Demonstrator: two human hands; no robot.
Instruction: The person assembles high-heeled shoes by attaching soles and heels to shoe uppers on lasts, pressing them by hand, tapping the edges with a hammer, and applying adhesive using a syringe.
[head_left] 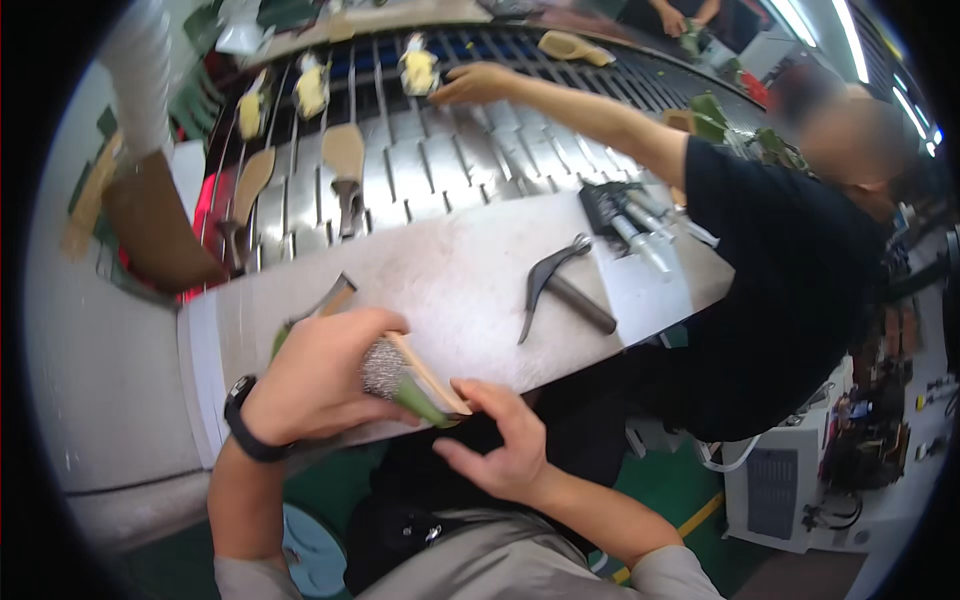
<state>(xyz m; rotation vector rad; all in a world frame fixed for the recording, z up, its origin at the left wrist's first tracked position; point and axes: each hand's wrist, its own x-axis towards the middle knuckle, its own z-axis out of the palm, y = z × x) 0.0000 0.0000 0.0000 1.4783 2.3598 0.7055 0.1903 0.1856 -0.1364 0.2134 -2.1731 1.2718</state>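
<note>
The slatted metal conveyor [420, 170] runs along the far side of the pale bench [450, 250], the landmark here. At the bench's right end stands a co-worker [780, 270] in a dark top, 1 arm stretched over the conveyor beyond the bench.

Over the bench's near left part, the left hand [325, 375] is closed firmly around a shoe-like piece [395, 370], glittery grey and green with a tan edge, thumb across its upper end and fingers beneath. The right hand [505, 440], just off the bench's near edge, is loosely spread, thumb and index finger wide apart beside the piece's lower end; I cannot tell whether they touch it.

The bench's near edge passes under the piece. Pale bench top stretches between the piece and a dark curved tool [555, 285], which lies right of the bench's middle, its handle end close to the near edge.

At the bench's far right corner is a cluster of pale tubes [645, 235]. Beyond the bench's far left edge, 2 tan sole-shaped pieces [343, 155] lie on the conveyor. Farther from the bench are 3 small yellow-topped pieces [418, 70], the rightmost beside the co-worker's hand [475, 85].
</note>
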